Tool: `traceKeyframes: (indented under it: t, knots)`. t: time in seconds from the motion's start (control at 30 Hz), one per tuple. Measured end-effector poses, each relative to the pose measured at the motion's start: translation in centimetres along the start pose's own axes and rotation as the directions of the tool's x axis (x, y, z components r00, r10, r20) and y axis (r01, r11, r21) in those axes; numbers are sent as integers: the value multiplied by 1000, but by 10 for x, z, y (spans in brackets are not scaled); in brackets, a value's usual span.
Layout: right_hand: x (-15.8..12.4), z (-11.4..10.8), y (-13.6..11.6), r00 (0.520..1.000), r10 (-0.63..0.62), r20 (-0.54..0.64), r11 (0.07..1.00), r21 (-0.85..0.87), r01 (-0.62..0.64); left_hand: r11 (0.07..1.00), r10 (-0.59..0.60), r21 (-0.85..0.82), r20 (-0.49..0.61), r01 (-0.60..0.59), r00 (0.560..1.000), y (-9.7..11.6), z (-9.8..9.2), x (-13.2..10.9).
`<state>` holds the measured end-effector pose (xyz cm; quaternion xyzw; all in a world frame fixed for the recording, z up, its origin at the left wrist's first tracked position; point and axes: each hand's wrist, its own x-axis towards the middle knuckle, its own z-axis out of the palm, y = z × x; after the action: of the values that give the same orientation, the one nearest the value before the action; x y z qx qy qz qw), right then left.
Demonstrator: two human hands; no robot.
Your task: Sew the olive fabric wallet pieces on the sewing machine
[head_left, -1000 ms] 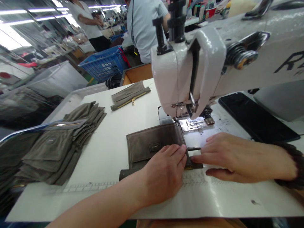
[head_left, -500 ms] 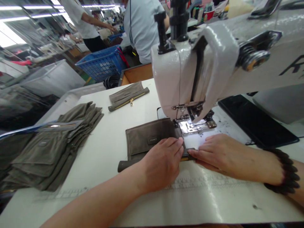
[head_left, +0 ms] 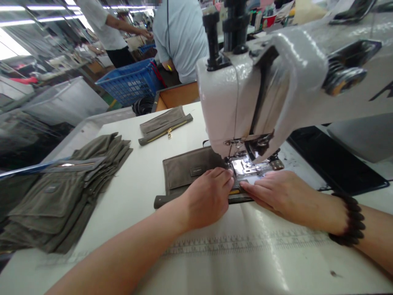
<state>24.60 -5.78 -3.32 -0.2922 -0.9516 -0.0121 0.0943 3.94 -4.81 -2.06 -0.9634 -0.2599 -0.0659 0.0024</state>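
Presses likely soft, light pouch [head_left: 179, 169] with extended fingers of left hand [head_left: 210, 198] and right hand [head_left: 273, 190]; best guided by near edge [head_left: 166, 200].

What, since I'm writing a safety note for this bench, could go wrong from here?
The left grip and right grip rest near the presser foot of the sewing machine, so a fingertip might get caught if it runs. The gold-coloured zipper teeth lie close too, and could jam the stitching. The brown fabric piece might also slip and skew a seam.
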Motion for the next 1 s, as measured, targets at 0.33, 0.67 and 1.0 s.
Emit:
traceKeyframes:
  t: [0.33, 0.67, 1.0]
  knots:
    - [7, -4, 1, 997, 80, -20, 997, 13, -80, 996, -50, -72, 12, 51, 999, -9, 2, 4]
    - [9, -4, 0, 991, 135, -23, 991, 11, -134, 999, -14, -43, -67, 11, 998, -12, 6, 4]
    - [8, -1, 3, 980, 176, -90, 983, -39, -180, 993, -35, -118, -86, 25, 996, -17, 9, 4]
